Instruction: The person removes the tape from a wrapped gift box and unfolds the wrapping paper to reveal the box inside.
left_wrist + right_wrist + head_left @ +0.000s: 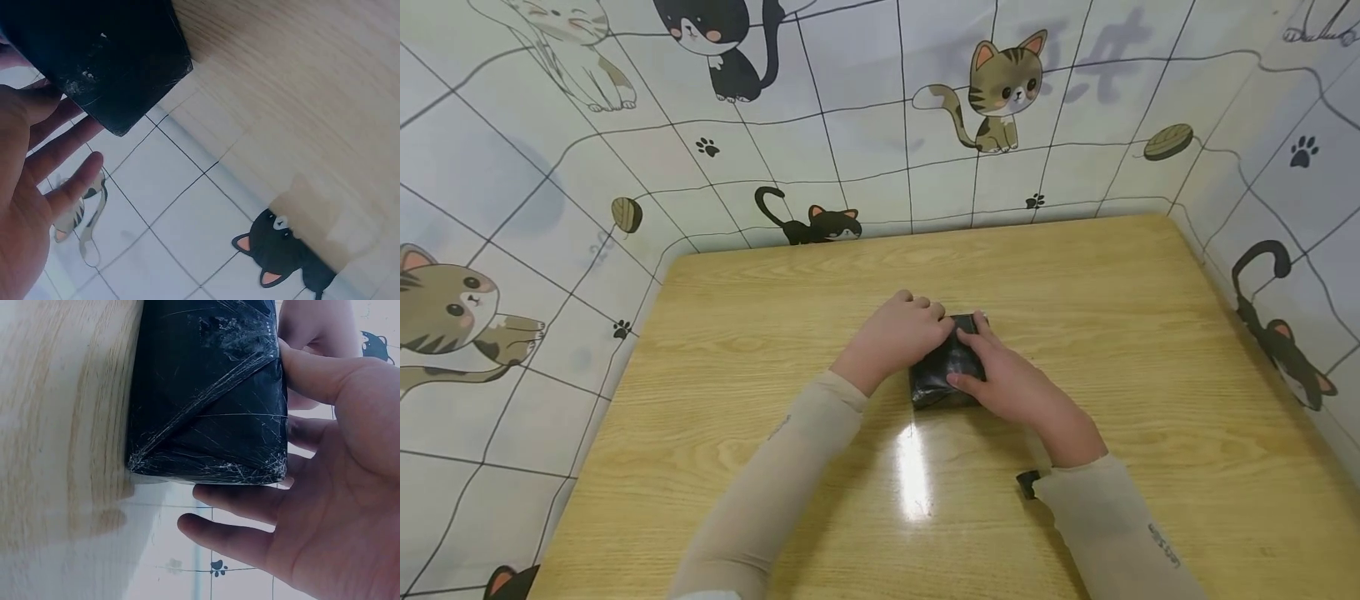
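A small black package (942,377), boxy and wrapped in shiny, creased plastic, stands on the wooden table between both hands. My left hand (901,332) holds its left and far upper edge, knuckles bent in the head view. Against its right side is my right hand (1013,379), thumb toward the near part and fingers reaching to the far corner. The right wrist view shows a diagonal fold and pale scuffs across the package (203,409); two fingers (240,503) extend past its end. In the left wrist view, scuff marks dot a package face (119,62), and some left fingers are hidden behind it.
The wooden table (737,400) meets white walls (865,150) printed with grid lines and cartoon cats at its back and sides. A small black piece (1028,484) shows beside the right sleeve. Light glares off the tabletop in front of the package.
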### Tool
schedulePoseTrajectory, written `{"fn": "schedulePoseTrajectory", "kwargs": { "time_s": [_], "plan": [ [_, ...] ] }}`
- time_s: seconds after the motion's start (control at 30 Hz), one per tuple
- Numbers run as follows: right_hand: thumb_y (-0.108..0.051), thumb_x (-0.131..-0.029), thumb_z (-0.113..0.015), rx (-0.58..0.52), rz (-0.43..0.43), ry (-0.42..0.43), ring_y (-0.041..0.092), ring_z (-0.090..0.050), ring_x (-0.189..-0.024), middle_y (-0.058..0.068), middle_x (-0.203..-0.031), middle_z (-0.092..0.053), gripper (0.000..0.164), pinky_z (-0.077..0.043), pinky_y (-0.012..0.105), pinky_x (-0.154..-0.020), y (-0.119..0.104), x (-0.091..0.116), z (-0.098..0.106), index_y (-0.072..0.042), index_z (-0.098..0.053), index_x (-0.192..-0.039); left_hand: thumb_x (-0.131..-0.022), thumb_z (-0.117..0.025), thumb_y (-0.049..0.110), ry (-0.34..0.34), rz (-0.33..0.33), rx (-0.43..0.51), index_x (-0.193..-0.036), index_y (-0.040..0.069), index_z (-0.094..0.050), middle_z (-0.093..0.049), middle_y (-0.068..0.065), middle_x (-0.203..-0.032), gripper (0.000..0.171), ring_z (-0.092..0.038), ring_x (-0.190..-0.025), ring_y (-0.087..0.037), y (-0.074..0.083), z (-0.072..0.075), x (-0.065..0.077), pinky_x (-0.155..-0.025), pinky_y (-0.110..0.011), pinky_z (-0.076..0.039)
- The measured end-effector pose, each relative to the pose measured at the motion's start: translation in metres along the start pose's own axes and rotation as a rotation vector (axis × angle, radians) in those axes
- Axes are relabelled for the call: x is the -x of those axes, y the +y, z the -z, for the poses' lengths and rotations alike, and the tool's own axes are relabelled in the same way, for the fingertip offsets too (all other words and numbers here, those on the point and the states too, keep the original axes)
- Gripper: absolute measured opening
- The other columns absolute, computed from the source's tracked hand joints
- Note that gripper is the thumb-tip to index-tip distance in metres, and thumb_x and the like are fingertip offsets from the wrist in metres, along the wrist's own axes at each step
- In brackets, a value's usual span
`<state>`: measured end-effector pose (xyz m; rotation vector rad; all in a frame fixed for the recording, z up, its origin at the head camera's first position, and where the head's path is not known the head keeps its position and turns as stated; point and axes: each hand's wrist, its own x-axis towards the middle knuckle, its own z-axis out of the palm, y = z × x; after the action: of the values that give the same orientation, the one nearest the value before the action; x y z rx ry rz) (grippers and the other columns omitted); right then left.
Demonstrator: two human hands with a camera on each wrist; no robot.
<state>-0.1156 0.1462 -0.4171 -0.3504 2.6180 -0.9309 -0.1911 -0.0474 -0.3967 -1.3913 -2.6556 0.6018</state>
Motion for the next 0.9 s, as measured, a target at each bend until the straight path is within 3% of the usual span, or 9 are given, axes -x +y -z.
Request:
{"fn": "schedulePoseTrajectory", "kwargs": {
  "time_s": [0.2, 0.3, 0.43, 0.63, 0.8, 0.9],
  "plan": [
    [-0.036, -0.108, -0.063, 0.006, 0.012, 0.014, 0.056, -0.032, -0.155, 0.027, -0.178, 0.004, 0.078, -0.04, 0.07, -0.118, -0.001, 0.002, 0.0, -0.003, -0.026, -0.168, -0.11, -0.059, 0.024, 0.093, -0.085, -0.128, -0.133, 0.021, -0.073, -0.069, 0.003, -0.137, 0.027, -0.067, -0.122, -0.017, 0.003, 0.003, -0.002, -0.105, -0.044, -0.057],
    [-0.037, -0.108, -0.063, 0.003, 0.011, 0.016, 0.057, -0.033, -0.154, 0.028, -0.177, 0.003, 0.078, -0.041, 0.07, -0.117, -0.001, 0.002, 0.0, -0.003, -0.027, -0.168, -0.111, -0.057, 0.022, 0.107, -0.127, -0.167, -0.132, 0.02, -0.074, -0.067, 0.002, -0.134, 0.027, -0.066, -0.12, -0.017, 0.003, 0.004, -0.002, -0.104, -0.046, -0.057],
    [-0.038, -0.108, -0.063, 0.003, 0.002, 0.012, 0.057, -0.034, -0.153, 0.026, -0.178, 0.004, 0.078, -0.042, 0.07, -0.116, -0.001, 0.002, 0.0, -0.004, -0.027, -0.168, -0.112, -0.056, 0.023, 0.064, -0.154, -0.194, -0.133, 0.022, -0.073, -0.068, 0.002, -0.131, 0.027, -0.067, -0.117, -0.017, 0.003, 0.008, -0.003, -0.103, -0.045, -0.057],
    [-0.036, -0.108, -0.064, 0.001, -0.006, 0.015, 0.057, -0.038, -0.152, 0.026, -0.178, 0.004, 0.076, -0.044, 0.069, -0.115, -0.002, 0.002, -0.001, -0.006, -0.029, -0.168, -0.113, -0.055, 0.022, -0.015, -0.167, -0.2, -0.142, 0.019, -0.068, -0.066, 0.0, -0.141, 0.032, -0.067, -0.126, -0.018, 0.004, 0.012, -0.006, -0.11, -0.048, -0.055],
    [-0.036, -0.108, -0.063, -0.002, 0.003, 0.013, 0.057, -0.033, -0.154, 0.027, -0.178, 0.003, 0.075, -0.041, 0.071, -0.117, -0.002, 0.001, -0.001, -0.006, -0.029, -0.168, -0.115, -0.05, 0.022, -0.074, -0.121, -0.154, -0.147, 0.015, -0.062, -0.063, -0.001, -0.146, 0.035, -0.066, -0.131, -0.018, 0.004, 0.011, -0.01, -0.113, -0.049, -0.054],
    [-0.037, -0.108, -0.062, -0.003, 0.002, 0.011, 0.056, -0.031, -0.155, 0.026, -0.178, 0.003, 0.077, -0.039, 0.071, -0.118, -0.003, 0.002, -0.001, -0.005, -0.028, -0.168, -0.116, -0.047, 0.023, -0.11, -0.071, -0.073, -0.148, 0.014, -0.059, -0.062, -0.003, -0.149, 0.036, -0.064, -0.134, -0.018, 0.003, 0.008, -0.012, -0.113, -0.047, -0.055]
  ]
}}
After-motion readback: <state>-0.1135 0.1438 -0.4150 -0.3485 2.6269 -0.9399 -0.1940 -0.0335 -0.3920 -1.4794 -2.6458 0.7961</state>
